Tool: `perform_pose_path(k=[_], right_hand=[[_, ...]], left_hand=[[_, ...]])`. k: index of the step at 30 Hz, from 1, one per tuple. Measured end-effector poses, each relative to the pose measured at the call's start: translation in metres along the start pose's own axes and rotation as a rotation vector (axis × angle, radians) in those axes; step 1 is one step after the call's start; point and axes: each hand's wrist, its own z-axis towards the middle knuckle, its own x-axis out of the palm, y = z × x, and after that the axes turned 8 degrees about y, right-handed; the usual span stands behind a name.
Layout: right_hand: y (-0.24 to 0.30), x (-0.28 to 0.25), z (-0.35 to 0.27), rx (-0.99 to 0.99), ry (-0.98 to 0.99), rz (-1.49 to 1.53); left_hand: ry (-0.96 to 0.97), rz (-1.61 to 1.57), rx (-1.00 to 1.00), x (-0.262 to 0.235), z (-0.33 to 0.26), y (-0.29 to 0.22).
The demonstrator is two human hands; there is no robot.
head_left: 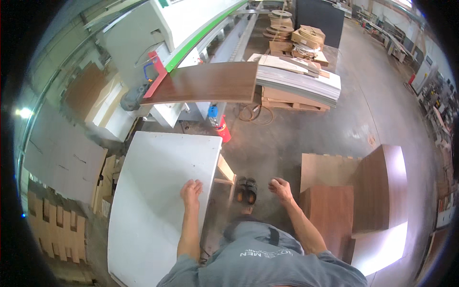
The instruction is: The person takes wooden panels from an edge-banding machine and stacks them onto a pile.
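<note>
My left hand [191,188] hangs over the right part of a white-topped table [158,201], its fingers curled in with nothing seen in them. Over the floor, my right hand [281,188] is closed in a loose fist and appears to hold nothing. It is nearest to the stack of brown panels [330,210] on my right. Ahead, a brown wood-grain panel [210,82] juts out from a white and green machine [191,36], beside its red guide arm [156,76]. Neither hand touches the panel.
A red fire extinguisher [222,129] stands under the jutting panel. Grey boards [306,79] lie on a pallet ahead, with cardboard boxes and coiled edging [306,36] behind. Taller brown panels [382,186] stand at the right. Wooden pallet slats [56,225] lie at the left.
</note>
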Motion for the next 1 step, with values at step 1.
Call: perform_pose_path(k=[1], right_hand=[[0.0129, 0.0244, 0.0169, -0.024, 0.057, -0.003]], left_hand=[[-0.017, -0.061, 0.008, -0.0026, 0.0185, -0.0096]])
